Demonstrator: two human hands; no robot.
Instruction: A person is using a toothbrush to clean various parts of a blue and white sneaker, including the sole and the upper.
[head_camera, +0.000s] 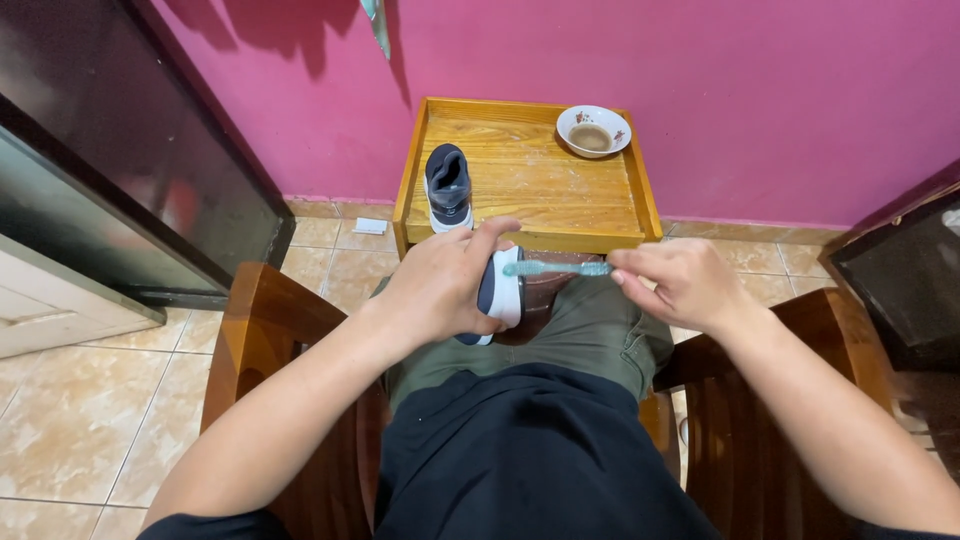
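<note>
Fingers of left hand (440, 285) clamp small sneaker (497, 292); right hand (680, 285) pinches toothbrush (556, 268) against its sole. Risk: hard scrubbing could twist the shoe loose.

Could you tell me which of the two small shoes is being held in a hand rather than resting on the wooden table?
The shoe gripped by the left hand over the lap; the other shoe stands untouched on the table.

Before you: wooden tray table (600, 215) | dark small shoe (448, 187) at left | white bowl (593, 130) back-right corner
</note>
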